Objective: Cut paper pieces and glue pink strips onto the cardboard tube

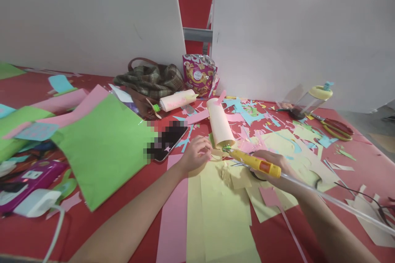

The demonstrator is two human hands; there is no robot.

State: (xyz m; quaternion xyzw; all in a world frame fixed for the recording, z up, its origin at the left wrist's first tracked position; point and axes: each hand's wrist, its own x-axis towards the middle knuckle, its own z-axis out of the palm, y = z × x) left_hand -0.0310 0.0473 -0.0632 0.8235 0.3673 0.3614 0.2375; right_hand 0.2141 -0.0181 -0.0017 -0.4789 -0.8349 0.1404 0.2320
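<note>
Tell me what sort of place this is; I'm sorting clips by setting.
Likely a paper-craft worktable: coloured paper scraps litter the red table, scissors lie nearby, and the right hand holds a glue gun beside a paper roll.

The glue gun (255, 164), in the lower right of centre, had a glossy yellow and orange plastic body, and a clear, smooth glue stick (333, 201) ran from its back. The rolled paper tube (220, 123) at centre looked matt and cream. The bench (37, 230) wore a matt red covering. Sheets of green paper (105, 148) at left and yellow paper (222, 209) at bottom centre were flat and dull. The bag (151, 80) at upper centre was soft plaid cloth. The snack packet (199, 74) shone like foil.
</note>
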